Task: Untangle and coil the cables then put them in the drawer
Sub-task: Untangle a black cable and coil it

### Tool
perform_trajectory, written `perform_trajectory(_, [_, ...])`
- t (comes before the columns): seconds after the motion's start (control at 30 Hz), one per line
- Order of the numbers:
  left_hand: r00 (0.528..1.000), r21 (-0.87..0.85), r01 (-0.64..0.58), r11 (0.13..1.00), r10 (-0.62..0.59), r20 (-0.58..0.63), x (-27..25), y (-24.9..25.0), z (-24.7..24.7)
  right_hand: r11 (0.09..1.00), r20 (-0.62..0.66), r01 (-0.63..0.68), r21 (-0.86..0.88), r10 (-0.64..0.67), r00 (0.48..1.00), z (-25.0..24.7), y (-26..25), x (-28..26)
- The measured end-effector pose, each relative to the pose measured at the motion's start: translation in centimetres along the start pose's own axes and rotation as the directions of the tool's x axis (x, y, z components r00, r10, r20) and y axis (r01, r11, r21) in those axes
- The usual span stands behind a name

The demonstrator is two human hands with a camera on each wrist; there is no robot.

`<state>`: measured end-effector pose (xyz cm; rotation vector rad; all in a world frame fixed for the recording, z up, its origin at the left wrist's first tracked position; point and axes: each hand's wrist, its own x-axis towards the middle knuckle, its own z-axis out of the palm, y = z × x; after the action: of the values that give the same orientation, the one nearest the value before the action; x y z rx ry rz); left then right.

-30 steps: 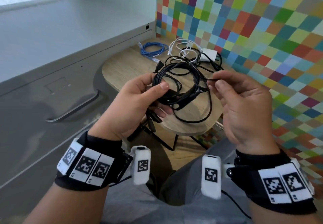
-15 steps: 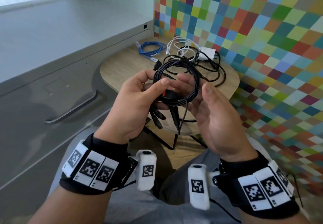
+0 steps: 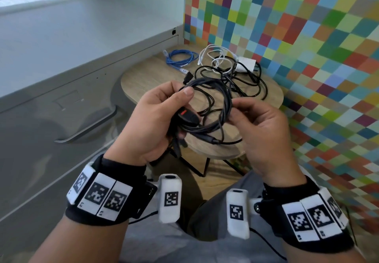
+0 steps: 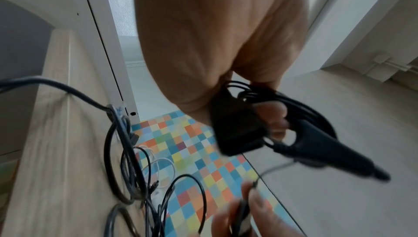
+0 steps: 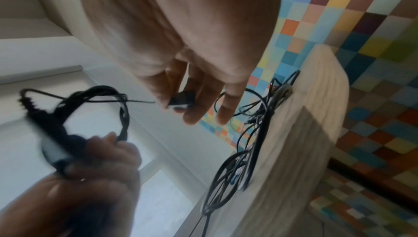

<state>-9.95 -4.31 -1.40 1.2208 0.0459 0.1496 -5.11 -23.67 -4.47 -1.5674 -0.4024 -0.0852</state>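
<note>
Head view shows our left hand [image 3: 152, 123] wrapped around a coil of black cable [image 3: 207, 107], thumb pressed over the top of the loops and fingers curled beneath — a black plug with a red mark [image 3: 187, 115] sits against the palm. Our right hand [image 3: 264, 131] meets the coil's right side, thumb and forefinger pinching the loops there. We hold the bundle in the air, above the near edge of the small round wooden table [image 3: 147, 82].

On the table's far side lie the rest: a blue cable [image 3: 180, 58] at the far-left edge, a white cable [image 3: 213, 54] with a white charger block [image 3: 246, 65] near the far-right edge, and a loose black tangle [image 3: 246, 82] in front of them.

Left of the table stands a grey cabinet with its drawer [image 3: 61, 119] closed, its handle [image 3: 90, 127] facing us.

Right wrist view — blurred — shows the right fingers [image 5: 192, 108] nipping a small dark plug end.
</note>
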Motion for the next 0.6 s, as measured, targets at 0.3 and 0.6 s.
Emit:
perform_trajectory(0.3, [0.992,-0.037,0.02,0.999,-0.015,0.122,-0.3,0.0,0.4,0.994,-0.16,-0.073,0.079,0.085,0.983,-1.6,0.1,1.2])
perform_trajectory(0.6, [0.893,0.273,-0.034,0.961,-0.094,0.44,-0.2,-0.5,-0.7,0.96,-0.04,-0.226,0.167,0.236,0.971,0.4,-1.0,0.2])
